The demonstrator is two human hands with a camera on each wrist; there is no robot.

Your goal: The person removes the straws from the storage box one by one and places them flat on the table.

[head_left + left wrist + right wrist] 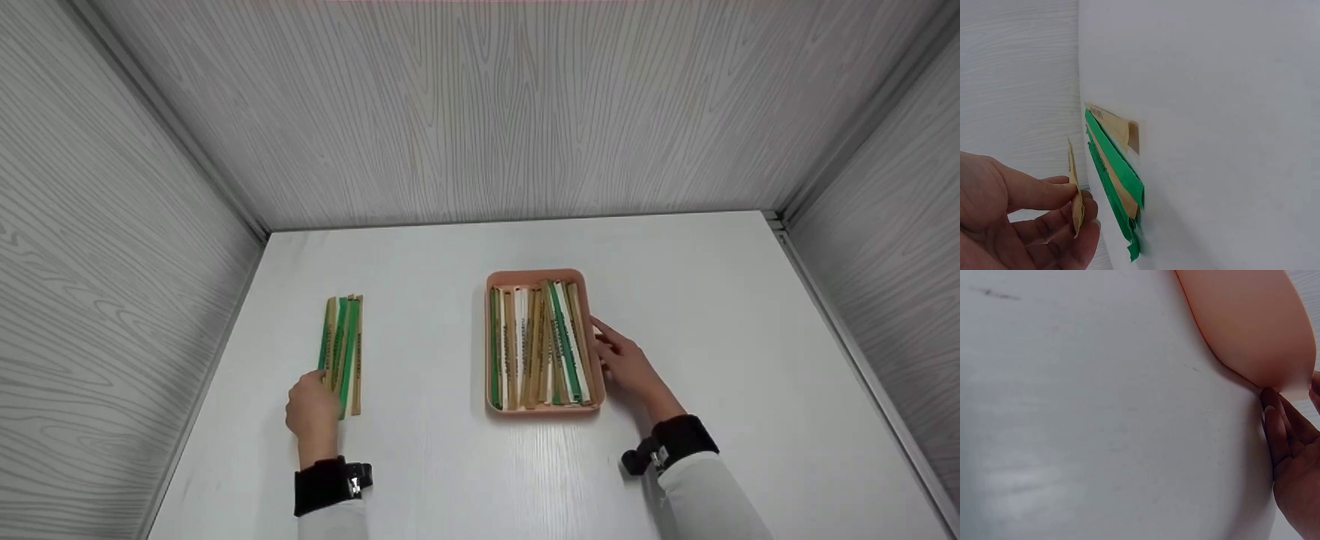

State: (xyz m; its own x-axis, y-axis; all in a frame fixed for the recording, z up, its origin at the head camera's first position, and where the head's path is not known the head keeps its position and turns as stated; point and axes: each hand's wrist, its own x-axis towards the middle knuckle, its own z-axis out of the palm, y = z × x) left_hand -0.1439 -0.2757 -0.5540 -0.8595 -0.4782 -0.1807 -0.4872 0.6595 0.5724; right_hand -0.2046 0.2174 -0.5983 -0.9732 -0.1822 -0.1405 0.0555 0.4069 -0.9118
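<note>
One white table (442, 480) spreads under everything I watch. Near its centre sits the salmon tray (535, 275), packed with slim green, tan and white sleeves (534, 345); only my head view shows these contents, since the right wrist view gives me just the tray's bare outside. The right hand (630, 367) is at the tray's four o'clock, fingers reaching out, tips touching its wall. The left hand (313, 409) is well apart, at the tray's eight o'clock. Loose green and tan sleeves (349, 360) lie side by side at the tray's nine o'clock. From the head I cannot tell that hand's grip; the left wrist view shows thumb and fingers pinching one tan sleeve (1077, 207), just beside the loose ones.
</note>
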